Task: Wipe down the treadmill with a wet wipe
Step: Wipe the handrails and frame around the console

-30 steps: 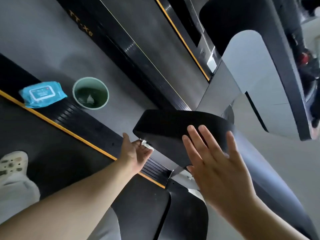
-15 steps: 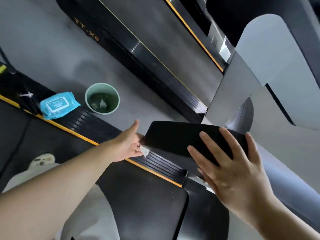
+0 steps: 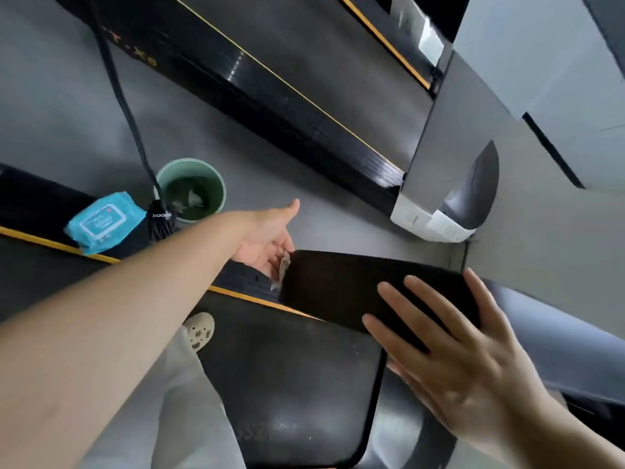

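The treadmill's black padded handrail (image 3: pixel 341 286) juts out across the middle of the view. My left hand (image 3: pixel 267 236) is at its left end, pressing a crumpled white wet wipe (image 3: pixel 283 267) against the end face; the fingers are mostly hidden behind the rail and the thumb sticks out. My right hand (image 3: pixel 453 353) lies flat on the rail's right part with the fingers spread straight. Below lies the treadmill's black belt and deck (image 3: pixel 291 374) with a yellow edge stripe.
A blue wet wipe pack (image 3: pixel 103 222) lies on the side rail at left. A green bin (image 3: pixel 191 189) with used wipes stands on the grey floor. A black cord with a clip (image 3: pixel 160 218) hangs by the bin. A second treadmill (image 3: pixel 257 82) runs beyond. My shoe (image 3: pixel 200 330) stands on the belt.
The view has tilted and shifted, so the pack and bin sit further right. My left hand with the wipe has moved from under the rail's end up onto its end face. My right hand stays flat on the rail.
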`<state>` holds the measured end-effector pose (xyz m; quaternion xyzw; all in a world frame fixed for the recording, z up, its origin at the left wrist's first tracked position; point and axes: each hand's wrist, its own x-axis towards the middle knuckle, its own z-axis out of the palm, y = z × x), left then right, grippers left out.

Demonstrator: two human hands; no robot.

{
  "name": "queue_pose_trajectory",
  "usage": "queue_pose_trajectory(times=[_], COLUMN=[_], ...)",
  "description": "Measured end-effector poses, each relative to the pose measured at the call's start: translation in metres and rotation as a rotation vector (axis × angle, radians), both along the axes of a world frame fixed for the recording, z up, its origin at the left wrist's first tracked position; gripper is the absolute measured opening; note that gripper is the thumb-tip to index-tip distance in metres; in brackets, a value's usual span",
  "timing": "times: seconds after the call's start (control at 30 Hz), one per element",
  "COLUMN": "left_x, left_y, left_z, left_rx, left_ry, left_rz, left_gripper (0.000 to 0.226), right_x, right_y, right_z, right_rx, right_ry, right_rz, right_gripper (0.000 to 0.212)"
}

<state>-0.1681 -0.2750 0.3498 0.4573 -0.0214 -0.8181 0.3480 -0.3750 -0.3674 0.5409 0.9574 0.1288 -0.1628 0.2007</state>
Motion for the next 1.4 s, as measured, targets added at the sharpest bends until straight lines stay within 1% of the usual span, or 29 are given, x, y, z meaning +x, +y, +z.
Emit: queue_pose_trajectory(times=[0.07, 0.2, 0.37, 0.53, 0.6, 0.63, 0.7, 0.73, 0.83, 0.93, 1.07, 1.2, 1.33, 1.4], left_x=[0.01, 0.024, 0.019, -0.004, -0.015, -0.02, -0.028, -0.031, -0.04, -0.047, -0.053, -0.058, -0.07, -0.08], left_y=[-0.013, -0.045, -0.09, -0.118, -0.127, -0.131, -0.142, -0.147, -0.167, -0.188, -0.206, -0.214, -0.224, -0.233], left_z=[0.0, 0.006, 0.011, -0.012, -0.02, -0.024, -0.027, -0.028, -0.033, -0.031, -0.034, -0.032, -0.026, -0.024], left_rx=[-0.005, -0.016, -0.044, -0.029, -0.059, -0.077, -0.104, -0.108, -0.113, -0.139, -0.147, -0.164, -0.175, -0.193], left_ry=[-0.036, -0.131, -0.151, -0.122, -0.119, -0.122, -0.104, -0.078, 0.016, 0.056, 0.165, 0.169, 0.102, 0.072], left_rz=[-0.067, -0.279, -0.686, -0.86, -0.94, -0.973, -1.017, -1.028, -1.043, -1.086, -1.123, -1.167, -1.118, -1.086], left_gripper=[0.098, 0.093, 0.101, 0.102, 0.099, 0.093, 0.08, 0.081, 0.102, 0.109, 0.116, 0.114, 0.107, 0.108], right_x=[0.0, -0.001, -0.006, -0.023, -0.028, -0.03, -0.031, -0.032, -0.034, -0.038, -0.05, -0.058, -0.059, -0.058], right_y=[-0.005, -0.028, -0.055, -0.078, -0.083, -0.085, -0.087, -0.088, -0.09, -0.094, -0.108, -0.114, -0.114, -0.115], right_z=[0.007, 0.02, 0.025, 0.031, 0.031, 0.03, 0.029, 0.028, 0.028, 0.029, 0.032, 0.03, 0.029, 0.029], right_rx=[0.065, 0.123, 0.244, 0.352, 0.386, 0.4, 0.413, 0.42, 0.449, 0.46, 0.441, 0.452, 0.471, 0.474], right_ry=[-0.012, 0.019, 0.08, 0.091, 0.079, 0.07, 0.061, 0.064, 0.086, 0.114, 0.129, 0.096, 0.083, 0.086], right_rz=[-0.059, -0.168, -0.24, -0.361, -0.397, -0.404, -0.398, -0.393, -0.399, -0.385, -0.408, -0.44, -0.445, -0.452], right_gripper=[0.04, 0.048, 0.052, 0.057, 0.058, 0.058, 0.058, 0.058, 0.058, 0.057, 0.057, 0.057, 0.057, 0.057])
